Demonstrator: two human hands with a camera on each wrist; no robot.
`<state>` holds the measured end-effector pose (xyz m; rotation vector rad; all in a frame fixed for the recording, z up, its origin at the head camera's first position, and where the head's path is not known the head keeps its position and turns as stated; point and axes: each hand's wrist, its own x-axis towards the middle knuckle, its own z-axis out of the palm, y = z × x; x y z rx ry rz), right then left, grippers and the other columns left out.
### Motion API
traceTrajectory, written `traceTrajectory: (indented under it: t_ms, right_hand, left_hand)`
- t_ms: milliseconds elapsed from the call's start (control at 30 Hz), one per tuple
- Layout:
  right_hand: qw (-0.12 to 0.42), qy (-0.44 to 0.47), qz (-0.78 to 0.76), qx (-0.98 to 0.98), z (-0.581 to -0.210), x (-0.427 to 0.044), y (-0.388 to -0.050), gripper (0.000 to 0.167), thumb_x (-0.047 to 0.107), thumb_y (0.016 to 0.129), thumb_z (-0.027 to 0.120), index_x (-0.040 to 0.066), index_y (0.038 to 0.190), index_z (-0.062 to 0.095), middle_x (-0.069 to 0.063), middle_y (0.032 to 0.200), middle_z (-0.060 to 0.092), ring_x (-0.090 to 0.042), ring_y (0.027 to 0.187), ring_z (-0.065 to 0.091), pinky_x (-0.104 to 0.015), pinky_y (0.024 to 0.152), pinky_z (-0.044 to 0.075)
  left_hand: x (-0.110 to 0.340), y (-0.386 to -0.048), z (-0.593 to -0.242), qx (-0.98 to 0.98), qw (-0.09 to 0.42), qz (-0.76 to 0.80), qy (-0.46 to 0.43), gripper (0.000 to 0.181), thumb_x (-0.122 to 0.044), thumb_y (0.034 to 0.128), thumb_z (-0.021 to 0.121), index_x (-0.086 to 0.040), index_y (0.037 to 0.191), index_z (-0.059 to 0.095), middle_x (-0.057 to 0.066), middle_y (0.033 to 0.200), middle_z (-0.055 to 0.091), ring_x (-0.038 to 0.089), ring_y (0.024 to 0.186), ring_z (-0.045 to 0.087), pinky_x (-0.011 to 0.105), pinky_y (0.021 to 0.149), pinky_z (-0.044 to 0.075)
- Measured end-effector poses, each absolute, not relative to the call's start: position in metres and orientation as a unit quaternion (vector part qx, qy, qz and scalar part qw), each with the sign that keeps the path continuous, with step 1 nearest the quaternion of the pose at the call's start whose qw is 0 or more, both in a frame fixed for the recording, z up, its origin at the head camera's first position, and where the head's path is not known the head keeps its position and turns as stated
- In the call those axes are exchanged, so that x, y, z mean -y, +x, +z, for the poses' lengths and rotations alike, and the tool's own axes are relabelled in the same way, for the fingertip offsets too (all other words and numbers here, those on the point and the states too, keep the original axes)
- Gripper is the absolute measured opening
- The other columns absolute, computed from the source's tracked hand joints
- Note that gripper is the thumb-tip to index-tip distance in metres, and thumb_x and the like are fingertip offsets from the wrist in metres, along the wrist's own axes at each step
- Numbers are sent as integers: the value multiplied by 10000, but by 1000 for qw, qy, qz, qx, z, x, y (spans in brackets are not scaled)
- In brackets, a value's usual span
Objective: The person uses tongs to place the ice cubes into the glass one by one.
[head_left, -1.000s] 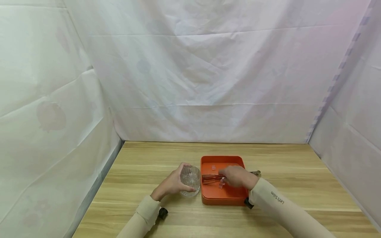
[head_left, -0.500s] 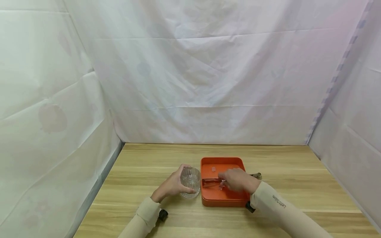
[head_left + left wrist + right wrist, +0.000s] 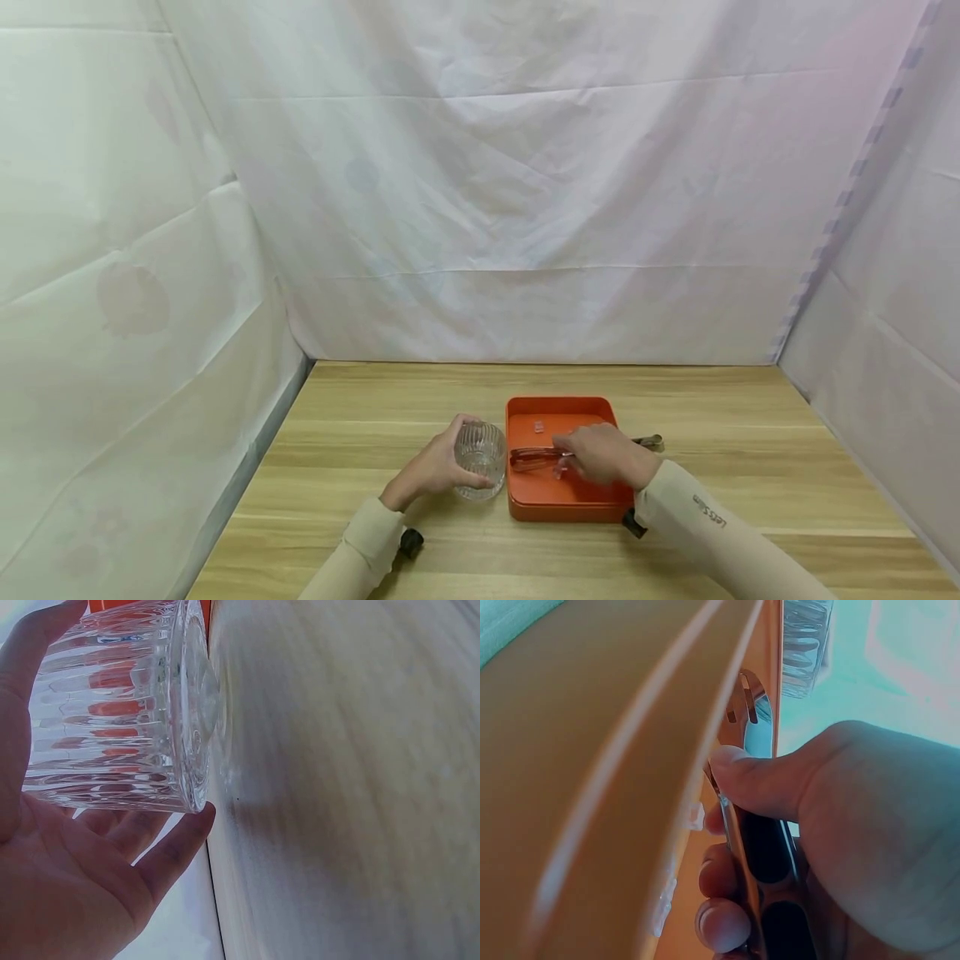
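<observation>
My left hand grips a clear ribbed glass from its left side, fingers and thumb spread round it. In the left wrist view, the ribbed wall of the glass lies in the crook of the hand, with its base by the wood surface. My right hand holds metal tongs inside an orange-red tray. The right wrist view shows the thumb and curled fingers of that hand round the tongs. Whether the tips pinch anything cannot be made out.
Small clear ice-like pieces lie in the tray, one clear piece toward its back. The tray stands just right of the glass on a wood-grain table. White cloth hangs behind and at both sides.
The right hand and tongs have shifted slightly toward the tray's near side, then a little to the right. The left hand and glass have stayed put; the head view has tilted slightly.
</observation>
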<state>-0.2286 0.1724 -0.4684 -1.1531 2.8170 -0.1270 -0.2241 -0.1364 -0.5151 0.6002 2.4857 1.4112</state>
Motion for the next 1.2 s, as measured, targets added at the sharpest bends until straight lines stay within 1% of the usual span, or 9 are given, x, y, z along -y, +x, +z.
traceTrajectory:
  t_ms: [133,267,400,600,967,1200]
  right_hand:
    - [45,-368,-37,-928,-469,-175,-231,117,133,923,660,194,896,564,82,703,548,-71,586,468,-293,551,438]
    - [40,-360,-39,-931,-468,-177,-232,104,155,930,665,192,904,571,91,715,563,-73,608,508,-307,551,463]
    - [39,-356,-50,-932,-463,-180,-232,122,196,943,669,198,894,558,113,689,538,-58,577,476,-278,518,431]
    - [34,-352,-64,-933,-454,-185,-234,138,185,942,674,200,869,558,119,669,509,-56,547,445,-253,501,398]
    - [15,-355,-53,-933,-436,-189,-231,119,165,936,676,187,930,560,97,739,578,-46,582,479,-247,495,406]
    - [-3,-357,-68,-932,-428,-191,-230,139,194,949,667,188,882,545,119,680,505,-34,556,435,-236,501,382]
  left_hand:
    - [136,-224,-515,-847,113,478,203,916,-322,656,928,-225,1390,389,133,1256,570,289,1114,573,452,887,530]
    - [136,-223,-514,-849,116,475,201,921,-332,654,929,-232,1390,384,124,1245,572,273,1104,572,434,886,525]
    - [136,-223,-514,-849,117,473,202,927,-320,650,933,-230,1389,381,126,1241,573,263,1095,573,425,874,532]
    - [136,-223,-513,-849,118,475,200,929,-312,647,934,-243,1391,382,108,1241,574,249,1095,572,420,878,532]
    - [136,-221,-513,-851,117,472,200,926,-326,648,933,-245,1388,382,101,1235,578,245,1084,574,420,876,525]
    - [135,-222,-513,-854,110,466,203,912,-345,654,928,-255,1382,386,97,1238,580,243,1092,573,425,890,516]
